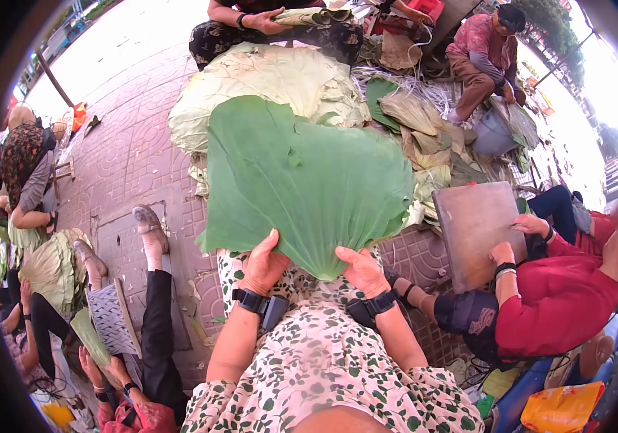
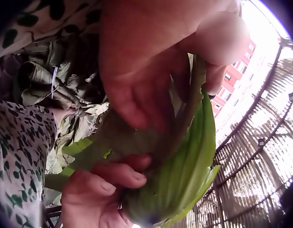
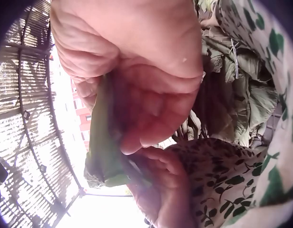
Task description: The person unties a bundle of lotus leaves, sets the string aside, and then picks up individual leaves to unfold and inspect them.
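Observation:
A broad green lotus leaf [image 1: 302, 180] spreads out in front of me in the head view, its narrow end toward my body. At its near left edge my left hand [image 1: 264, 268] grips it, thumb on top. My right hand [image 1: 364, 273] pinches the near right edge the same way. Seen from the left wrist, the leaf [image 2: 180, 185] is folded upward between the two hands, and the left fingers curl beneath it. From the right wrist, the leaf's edge [image 3: 106, 142] sits between thumb and fingers of the right hand [image 3: 137, 57].
Beyond the leaf lies a large pile of pale leaves [image 1: 251, 79], with a seated person behind it. Loose dried leaves [image 1: 424, 133] and a grey bucket [image 1: 495, 132] are at the back right. A person in red [image 1: 561, 310] holds a brown board [image 1: 478, 231] close on my right.

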Available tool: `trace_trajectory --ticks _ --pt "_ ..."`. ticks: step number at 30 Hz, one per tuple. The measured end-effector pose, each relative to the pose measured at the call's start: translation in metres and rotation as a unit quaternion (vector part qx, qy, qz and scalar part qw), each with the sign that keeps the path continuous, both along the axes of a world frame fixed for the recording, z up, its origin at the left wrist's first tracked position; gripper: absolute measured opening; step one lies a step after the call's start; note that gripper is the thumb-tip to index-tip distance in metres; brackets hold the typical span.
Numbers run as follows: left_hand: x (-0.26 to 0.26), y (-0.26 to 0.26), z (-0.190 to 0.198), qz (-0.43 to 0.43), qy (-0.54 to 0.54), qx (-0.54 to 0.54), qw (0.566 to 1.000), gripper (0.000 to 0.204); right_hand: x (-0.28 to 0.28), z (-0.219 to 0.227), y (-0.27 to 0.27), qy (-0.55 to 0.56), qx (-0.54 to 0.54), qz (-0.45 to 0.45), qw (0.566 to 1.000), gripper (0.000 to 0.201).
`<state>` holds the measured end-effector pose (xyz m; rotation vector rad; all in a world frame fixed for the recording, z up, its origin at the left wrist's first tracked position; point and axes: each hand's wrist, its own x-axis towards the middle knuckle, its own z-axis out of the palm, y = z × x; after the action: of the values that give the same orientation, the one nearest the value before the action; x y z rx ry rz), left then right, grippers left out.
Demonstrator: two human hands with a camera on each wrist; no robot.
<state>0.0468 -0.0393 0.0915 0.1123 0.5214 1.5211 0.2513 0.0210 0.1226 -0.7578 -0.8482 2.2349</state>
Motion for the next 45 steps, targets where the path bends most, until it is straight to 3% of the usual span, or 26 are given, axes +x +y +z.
trace_trajectory --ticks 2,9,11,13,15,20,24,26,28,29,31,33,36,37,40,45 --pt "0.000 -0.003 0.005 -0.012 -0.018 0.022 1.000 0.041 0.001 -0.003 -0.001 0.043 0.000 -0.009 0.999 0.049" --pt "-0.001 -0.002 -0.004 -0.008 -0.019 0.005 1.000 0.041 0.000 -0.007 0.003 0.003 0.004 -0.006 1.000 0.052" --pt "-0.003 -0.004 -0.001 -0.023 -0.020 0.021 0.999 0.043 0.003 -0.004 0.000 0.074 -0.006 0.018 0.997 0.053" --pt "-0.002 -0.005 0.002 -0.047 -0.024 0.033 0.998 0.046 0.002 -0.003 0.001 0.033 -0.012 0.011 0.999 0.053" --pt "0.000 0.000 0.006 -0.013 -0.016 -0.017 1.000 0.041 0.004 -0.004 -0.001 -0.008 -0.014 -0.001 1.000 0.053" --pt "-0.004 -0.003 0.004 -0.047 -0.062 0.024 0.997 0.041 0.003 0.001 -0.001 0.078 0.008 0.017 0.997 0.052" --pt "0.000 0.000 0.008 -0.025 -0.034 -0.008 0.999 0.042 0.003 -0.004 0.000 0.001 -0.022 -0.006 1.000 0.052" --pt "-0.002 -0.002 0.002 -0.033 -0.028 0.020 0.999 0.042 0.004 0.005 -0.003 0.091 0.007 0.024 0.995 0.052" --pt "-0.002 -0.005 0.001 -0.046 -0.024 0.043 0.998 0.042 0.005 0.002 -0.001 0.037 0.008 0.028 0.999 0.052" --pt "-0.001 -0.001 0.001 -0.032 0.000 -0.002 0.999 0.042 0.006 0.001 0.000 -0.019 0.013 0.027 0.999 0.053" --pt "0.000 0.001 0.004 -0.020 0.026 -0.044 0.998 0.042 0.008 -0.001 -0.003 -0.004 0.016 0.013 1.000 0.052" --pt "0.000 -0.003 0.008 -0.052 -0.006 0.020 0.998 0.042 0.007 0.004 -0.004 0.064 0.026 0.015 0.997 0.050" --pt "-0.003 -0.002 0.004 -0.046 -0.023 -0.004 0.999 0.044 0.006 0.002 -0.003 0.017 0.002 0.028 0.999 0.051" --pt "-0.002 -0.003 0.004 -0.049 -0.024 -0.004 0.999 0.044 0.004 -0.003 -0.003 -0.034 0.038 0.003 0.999 0.053" --pt "-0.003 -0.003 0.005 -0.057 -0.027 0.008 0.998 0.043 0.009 0.000 -0.004 0.037 0.022 0.017 0.999 0.051" --pt "-0.004 -0.004 0.006 -0.069 0.015 0.017 0.997 0.041 0.007 -0.003 -0.003 0.011 0.030 0.016 0.999 0.048"
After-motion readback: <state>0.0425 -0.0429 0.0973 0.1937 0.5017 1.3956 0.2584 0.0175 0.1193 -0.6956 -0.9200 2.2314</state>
